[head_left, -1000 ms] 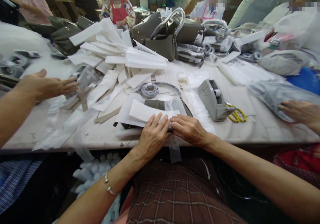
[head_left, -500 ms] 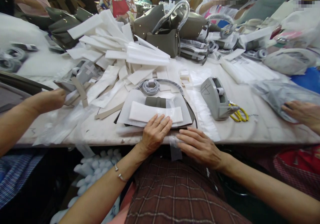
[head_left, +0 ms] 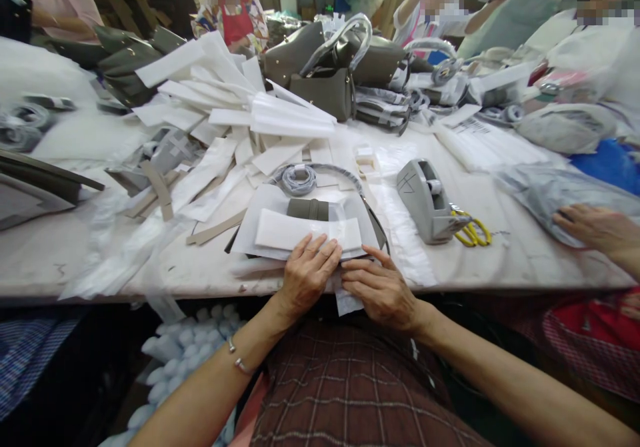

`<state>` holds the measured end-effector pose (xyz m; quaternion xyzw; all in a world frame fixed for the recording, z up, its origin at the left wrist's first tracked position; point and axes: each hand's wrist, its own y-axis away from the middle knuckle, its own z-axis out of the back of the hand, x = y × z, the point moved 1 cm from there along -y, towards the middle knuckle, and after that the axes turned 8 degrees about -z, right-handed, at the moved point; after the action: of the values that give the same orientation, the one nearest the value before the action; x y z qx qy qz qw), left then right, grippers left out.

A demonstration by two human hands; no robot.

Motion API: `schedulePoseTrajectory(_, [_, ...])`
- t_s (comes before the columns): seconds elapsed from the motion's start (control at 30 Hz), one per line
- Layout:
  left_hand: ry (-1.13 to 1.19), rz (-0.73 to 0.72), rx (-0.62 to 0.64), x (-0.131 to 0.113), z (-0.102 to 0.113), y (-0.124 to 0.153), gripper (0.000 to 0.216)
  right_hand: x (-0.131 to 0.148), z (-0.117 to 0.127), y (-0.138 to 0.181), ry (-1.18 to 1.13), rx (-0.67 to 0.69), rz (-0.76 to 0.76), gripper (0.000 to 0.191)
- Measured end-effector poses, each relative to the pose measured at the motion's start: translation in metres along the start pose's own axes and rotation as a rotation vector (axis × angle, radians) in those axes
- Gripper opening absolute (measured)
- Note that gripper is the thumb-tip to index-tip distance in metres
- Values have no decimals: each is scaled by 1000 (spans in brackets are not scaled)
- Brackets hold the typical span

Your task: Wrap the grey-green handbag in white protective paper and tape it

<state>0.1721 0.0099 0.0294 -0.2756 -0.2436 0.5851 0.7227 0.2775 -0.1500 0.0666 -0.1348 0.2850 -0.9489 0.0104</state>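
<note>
A dark olive handbag [head_left: 309, 209] lies on the table in front of me, with white paper and a white foam strip [head_left: 280, 230] over it. My left hand [head_left: 311, 270] rests flat on the front edge of the foam, fingers stretched out. At the bag's front edge, my right hand [head_left: 380, 288] has its fingers bent around a clear strip of tape [head_left: 349, 304] that hangs over the table edge; its thumb is hidden. A coiled, wrapped strap [head_left: 299, 179] lies behind the bag.
To the right stand a grey tape dispenser [head_left: 425, 200] and yellow-handled scissors [head_left: 477, 232]. White foam strips [head_left: 215, 87] are piled behind on the left, and more olive bags [head_left: 323, 94] lie farther back. A co-worker's hand [head_left: 595, 228] rests on a plastic-wrapped item at right.
My right hand has moved left to the tape strip, its fingers now more bent. My left hand stays on the foam. The co-worker's arm at left has gone from view.
</note>
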Motion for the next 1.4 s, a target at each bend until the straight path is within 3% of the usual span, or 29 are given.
schedulePoseTrajectory(0.13, [0, 22, 7, -4, 0, -2, 28, 2, 9, -17, -19, 32, -59, 25])
schedulePoseTrajectory(0.3, [119, 98, 15, -7, 9, -8, 30, -17, 16, -42, 28, 64, -120, 22])
schedulePoseTrajectory(0.47, [152, 238, -9, -9, 12, -17, 21, -37, 12, -63, 10, 258, -237, 23])
schedulePoseTrajectory(0.6, [108, 322, -45, -9, 4, -22, 8, -56, 4, -73, -106, 355, -418, 19])
schedulePoseTrajectory(0.83, [120, 263, -15, -6, 7, -21, 15, -78, -3, -76, -219, 366, -623, 10])
schedulePoseTrajectory(1.03, [102, 181, 47, -4, 12, -19, 22, -84, -7, -75, -222, 387, -631, 14])
schedulePoseTrajectory(1.1, [103, 186, 46, -4, 11, -19, 21, -86, -1, -77, -299, 444, -622, 21])
schedulePoseTrajectory(1.2, [104, 192, 31, -4, 10, -19, 18, -84, 11, -79, -370, 568, -525, 15])
schedulePoseTrajectory(1.3, [116, 194, 19, -5, 10, -19, 15, -78, 18, -81, -286, 584, -446, 43])
schedulePoseTrajectory(1.4, [132, 219, -21, -5, 9, -19, 14, -70, 16, -82, -178, 604, -445, 41])
